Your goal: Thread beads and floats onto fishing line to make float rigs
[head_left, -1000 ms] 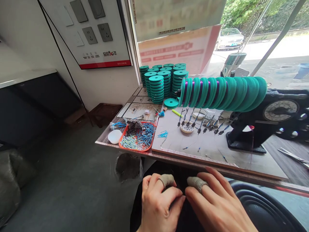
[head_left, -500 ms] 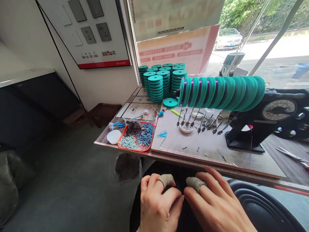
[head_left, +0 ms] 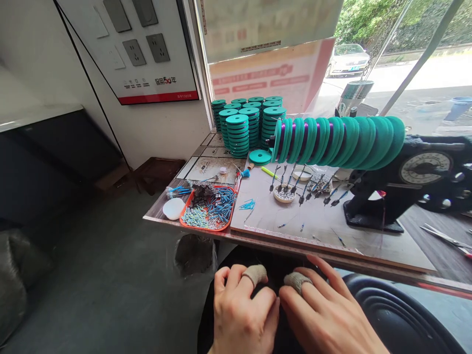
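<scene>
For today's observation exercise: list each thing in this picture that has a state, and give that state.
Left hand: thumb pinched to right thumb, fingertip sleeved.
Right hand: the same.
Stacked reels: upright piles.
Reels on the machine: threaded in a row.
Orange tray: filled with small parts.
Scissors: lying flat.

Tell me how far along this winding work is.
Done: stacks of green spools by the window. In hand: a row of spools on the black machine, some showing purple line. The left hand and right hand pinch together below the table edge. Left: small parts in the orange tray.
</scene>
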Motion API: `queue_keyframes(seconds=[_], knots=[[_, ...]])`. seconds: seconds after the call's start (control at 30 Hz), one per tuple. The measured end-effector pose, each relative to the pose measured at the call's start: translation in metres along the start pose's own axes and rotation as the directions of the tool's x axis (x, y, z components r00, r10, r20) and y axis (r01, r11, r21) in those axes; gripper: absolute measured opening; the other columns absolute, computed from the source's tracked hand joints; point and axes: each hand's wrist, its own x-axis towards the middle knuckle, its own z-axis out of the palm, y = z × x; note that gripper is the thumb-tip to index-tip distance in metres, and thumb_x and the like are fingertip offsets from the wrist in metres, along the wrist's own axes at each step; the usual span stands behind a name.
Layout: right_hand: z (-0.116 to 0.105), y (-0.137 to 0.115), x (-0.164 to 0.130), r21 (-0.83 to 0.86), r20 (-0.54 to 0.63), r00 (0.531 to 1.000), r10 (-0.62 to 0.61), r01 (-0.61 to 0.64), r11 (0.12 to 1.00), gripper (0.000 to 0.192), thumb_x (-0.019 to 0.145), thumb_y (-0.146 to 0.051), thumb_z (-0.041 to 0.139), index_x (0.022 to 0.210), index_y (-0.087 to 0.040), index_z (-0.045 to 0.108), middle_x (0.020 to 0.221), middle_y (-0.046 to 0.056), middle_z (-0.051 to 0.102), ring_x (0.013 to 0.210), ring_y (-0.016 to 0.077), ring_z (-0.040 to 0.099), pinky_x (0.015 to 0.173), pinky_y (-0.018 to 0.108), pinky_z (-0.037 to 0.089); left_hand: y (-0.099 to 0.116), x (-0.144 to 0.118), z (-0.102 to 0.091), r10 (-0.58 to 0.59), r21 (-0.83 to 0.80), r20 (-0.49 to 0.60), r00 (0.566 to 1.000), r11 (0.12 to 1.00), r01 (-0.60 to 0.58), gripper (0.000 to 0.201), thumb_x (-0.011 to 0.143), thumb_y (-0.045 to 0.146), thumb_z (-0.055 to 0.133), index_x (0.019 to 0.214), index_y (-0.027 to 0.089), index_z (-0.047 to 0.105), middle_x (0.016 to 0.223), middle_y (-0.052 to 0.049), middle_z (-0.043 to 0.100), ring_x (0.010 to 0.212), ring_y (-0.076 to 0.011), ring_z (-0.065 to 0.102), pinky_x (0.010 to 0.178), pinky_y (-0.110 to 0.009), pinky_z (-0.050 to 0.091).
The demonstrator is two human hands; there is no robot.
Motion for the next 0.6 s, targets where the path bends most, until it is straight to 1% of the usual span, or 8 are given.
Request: queue_keyframes(seconds=[0.07,0.13,0.3,0.4,0.5,0.6], knots=[[-0.001,0.000,0.001,0.001,0.029,1.000,0.009,-0.009,1.000,0.036,0.085,-0.002,0.031,0.068,-0.022,0.056,0.060,-0.003,0.060,0.061,0.0148,0.057,0.099,0.035,0.028,0.000,0.000,0.000,0.001,0.007,-0.004,1.000,1.000,-0.001,0.030,0.086,0.023,0.048,0.059,0.020,0.060,0.077,-0.001,0.068,0.071,-0.0174,0.052,0.073,-0.037,0.029],[-0.002,-0.001,0.002,-0.007,0.045,0.999,0.016,-0.016,1.000,0.036,0.083,-0.001,0.031,0.069,-0.022,0.056,0.061,-0.002,0.060,0.061,0.0150,0.056,0.096,0.034,0.029,-0.001,-0.001,0.001,0.001,0.010,-0.005,1.000,1.000,-0.001,0.030,0.086,0.022,0.049,0.058,0.020,0.060,0.077,-0.002,0.068,0.071,-0.0173,0.052,0.073,-0.037,0.028],[-0.002,-0.002,0.003,-0.081,0.024,1.000,0.016,-0.014,0.997,0.034,0.080,-0.001,0.032,0.069,-0.023,0.055,0.060,-0.001,0.059,0.061,0.0172,0.055,0.087,0.033,0.033,-0.001,-0.001,-0.001,0.018,0.037,-0.006,1.000,0.999,-0.018,0.032,0.087,0.022,0.047,0.058,0.020,0.059,0.077,-0.002,0.068,0.071,-0.0179,0.052,0.073,-0.037,0.028],[-0.001,-0.002,0.003,-0.099,0.014,1.000,0.021,-0.020,0.995,0.033,0.079,-0.002,0.033,0.067,-0.023,0.054,0.059,-0.001,0.058,0.060,0.0182,0.054,0.082,0.032,0.034,0.001,0.002,-0.007,0.033,0.072,0.054,0.998,0.997,-0.037,0.028,0.085,0.020,0.049,0.059,0.020,0.059,0.078,-0.002,0.068,0.072,-0.0178,0.053,0.073,-0.037,0.029],[-0.001,-0.002,0.004,-0.093,0.012,1.000,0.024,-0.022,0.995,0.033,0.080,-0.002,0.032,0.068,-0.023,0.054,0.059,-0.001,0.059,0.060,0.0179,0.053,0.081,0.032,0.033,0.003,0.005,-0.011,0.042,0.090,0.110,0.993,0.995,-0.052,0.025,0.084,0.018,0.051,0.061,0.020,0.061,0.080,-0.002,0.069,0.073,-0.0175,0.054,0.073,-0.036,0.029],[-0.001,-0.002,0.005,-0.086,0.026,0.999,0.030,-0.028,0.996,0.033,0.082,-0.003,0.032,0.067,-0.023,0.054,0.060,-0.001,0.059,0.059,0.0173,0.052,0.081,0.032,0.033,0.002,0.004,-0.008,0.041,0.074,0.062,0.997,0.996,-0.046,0.028,0.085,0.019,0.049,0.059,0.020,0.059,0.078,-0.002,0.069,0.071,-0.0176,0.053,0.072,-0.036,0.028]])
